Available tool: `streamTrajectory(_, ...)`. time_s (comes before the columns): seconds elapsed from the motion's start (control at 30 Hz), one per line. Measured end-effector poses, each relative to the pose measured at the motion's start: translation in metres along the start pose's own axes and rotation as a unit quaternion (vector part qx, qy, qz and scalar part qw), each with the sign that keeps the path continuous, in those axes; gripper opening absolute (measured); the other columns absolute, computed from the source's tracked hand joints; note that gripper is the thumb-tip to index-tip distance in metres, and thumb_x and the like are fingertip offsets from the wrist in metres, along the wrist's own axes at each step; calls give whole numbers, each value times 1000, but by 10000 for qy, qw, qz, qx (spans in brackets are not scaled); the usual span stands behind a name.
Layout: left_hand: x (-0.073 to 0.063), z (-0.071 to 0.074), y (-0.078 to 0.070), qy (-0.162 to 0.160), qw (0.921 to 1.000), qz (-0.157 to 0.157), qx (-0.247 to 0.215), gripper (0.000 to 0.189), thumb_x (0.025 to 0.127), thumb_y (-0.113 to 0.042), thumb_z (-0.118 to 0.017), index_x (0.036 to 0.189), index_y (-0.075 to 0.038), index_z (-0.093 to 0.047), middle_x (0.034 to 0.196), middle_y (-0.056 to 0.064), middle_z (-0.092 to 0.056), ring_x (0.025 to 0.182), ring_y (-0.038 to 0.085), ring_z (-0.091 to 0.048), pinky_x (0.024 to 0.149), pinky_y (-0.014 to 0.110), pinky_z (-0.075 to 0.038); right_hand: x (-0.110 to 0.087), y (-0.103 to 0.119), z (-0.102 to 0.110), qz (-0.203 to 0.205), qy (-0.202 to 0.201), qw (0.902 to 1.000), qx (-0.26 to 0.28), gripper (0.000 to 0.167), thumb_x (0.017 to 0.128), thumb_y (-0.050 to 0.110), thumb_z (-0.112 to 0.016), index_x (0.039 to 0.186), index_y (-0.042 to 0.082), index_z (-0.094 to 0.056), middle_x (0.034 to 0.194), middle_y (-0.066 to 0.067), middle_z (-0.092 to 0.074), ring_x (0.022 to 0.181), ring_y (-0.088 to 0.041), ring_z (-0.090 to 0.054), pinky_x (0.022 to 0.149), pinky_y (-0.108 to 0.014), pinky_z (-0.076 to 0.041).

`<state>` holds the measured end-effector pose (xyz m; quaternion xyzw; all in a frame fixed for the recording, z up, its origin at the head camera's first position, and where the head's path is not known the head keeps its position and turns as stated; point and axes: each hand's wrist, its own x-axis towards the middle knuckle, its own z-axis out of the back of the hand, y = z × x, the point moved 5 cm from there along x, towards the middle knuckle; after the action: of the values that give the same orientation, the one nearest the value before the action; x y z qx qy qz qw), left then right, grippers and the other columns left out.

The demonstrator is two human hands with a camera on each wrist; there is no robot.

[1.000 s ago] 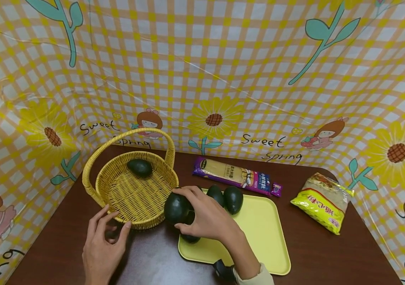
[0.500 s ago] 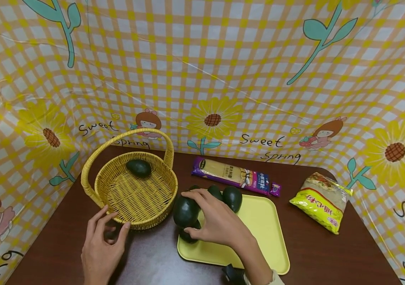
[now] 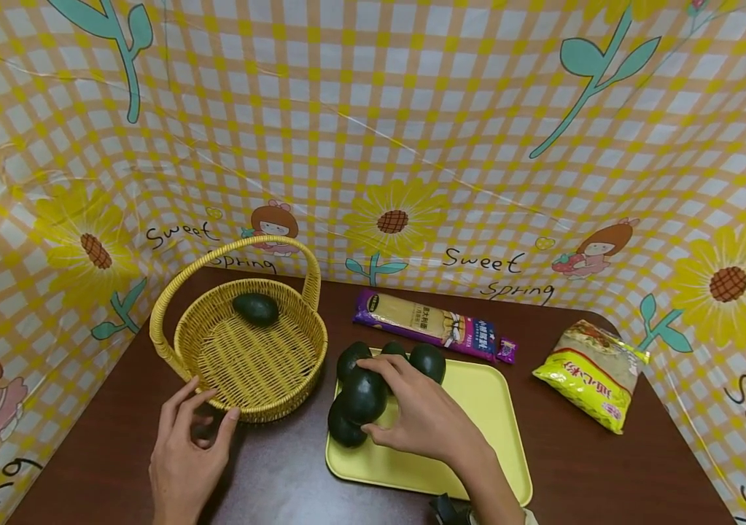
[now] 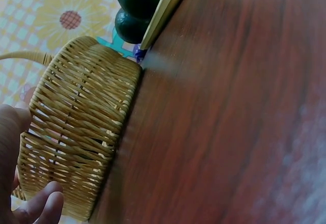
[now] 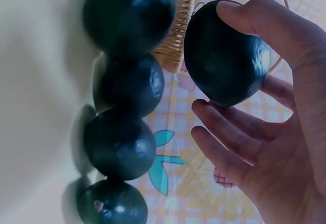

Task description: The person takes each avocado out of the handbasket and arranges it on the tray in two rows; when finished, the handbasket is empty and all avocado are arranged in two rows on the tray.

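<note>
My right hand (image 3: 421,408) grips a dark green avocado (image 3: 364,396) between thumb and fingers, over the left part of a yellow tray (image 3: 471,415). Several more avocados sit on that tray, one (image 3: 346,423) just below the held fruit and another (image 3: 428,362) at the far edge. In the right wrist view the held avocado (image 5: 224,53) is beside a row of the others (image 5: 119,142). My left hand (image 3: 189,456) holds the near left rim of a yellow wicker basket (image 4: 81,112), fingertips curved over it. One avocado (image 3: 256,310) lies inside the basket.
Behind the tray lies a pasta packet (image 3: 425,321), with a small purple packet (image 3: 507,350) at its right end. A yellow-and-clear bag (image 3: 596,375) rests to the right. The basket's tall handle (image 3: 235,251) arches over it. Checked cloth (image 3: 373,109) hangs around the dark table.
My right hand has moved right with the avocado, from close to the basket's rim to over the tray. The left hand stays at the basket.
</note>
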<state>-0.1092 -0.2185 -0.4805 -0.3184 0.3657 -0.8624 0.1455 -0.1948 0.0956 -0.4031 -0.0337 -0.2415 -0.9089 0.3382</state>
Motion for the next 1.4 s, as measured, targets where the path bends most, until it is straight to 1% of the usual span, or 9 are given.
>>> streamTrajectory(0.2,0,1,0,-7,10000,7,10,42,90,-23,-91,128,-11,-76,152,3,-59,86,23,-71,59,5,-47,-4,-9,1,75,-76,9999,-125,88,75,34,-99,151,21,-57,146,-8,-59,114,-21,-70,83,-39,-63)
streamTrajectory(0.37,0,0,0,10,10000,5,1,42,90,-22,-91,127,-11,-76,152,3,-59,86,22,-70,60,5,-47,-8,-15,1,-14,-1,9999,-164,87,75,34,-98,150,20,-57,146,-6,-59,111,-19,-70,79,-36,-62)
streamTrajectory(0.5,0,0,1,19,10000,9,-17,42,90,-22,-91,127,-10,-76,152,3,-58,86,22,-70,60,5,-48,-10,-19,2,-75,40,9999,-112,86,76,34,-98,150,20,-57,145,-7,-60,109,-21,-71,77,-37,-62)
streamTrajectory(0.67,0,0,0,22,10000,23,-4,42,91,-23,-91,128,-11,-76,153,3,-58,86,23,-71,59,6,-48,-11,-24,1,-164,139,9998,-54,86,77,33,-98,151,19,-57,145,-9,-60,106,-21,-72,77,-38,-62)
streamTrajectory(0.77,0,-1,0,24,10000,37,9,42,91,-24,-91,128,-12,-76,153,2,-58,87,23,-71,59,6,-48,-12,-28,0,-224,225,9995,-67,86,77,33,-98,151,19,-56,146,-11,-60,110,-24,-72,80,-42,-63)
streamTrajectory(0.9,0,-1,0,28,10000,29,17,42,91,-24,-91,128,-12,-76,153,1,-58,87,22,-71,59,6,-48,-16,-31,-1,-321,328,9989,-60,86,77,33,-98,151,20,-56,147,-12,-60,112,-26,-72,82,-44,-63)
streamTrajectory(1.2,0,-1,0,44,10000,-1,21,41,91,-24,-90,128,-12,-76,153,2,-58,86,20,-70,59,6,-48,-22,-33,-8,-446,636,9970,-61,83,79,34,-96,150,20,-57,145,-9,-61,107,-22,-73,84,-43,-63)
streamTrajectory(1.4,0,-1,1,4,10000,-23,19,42,91,-23,-91,128,-11,-75,153,2,-58,86,20,-70,60,6,-48,-24,-32,-10,-447,776,9960,-59,81,79,34,-95,150,19,-58,144,-10,-62,111,-25,-73,84,-45,-63)
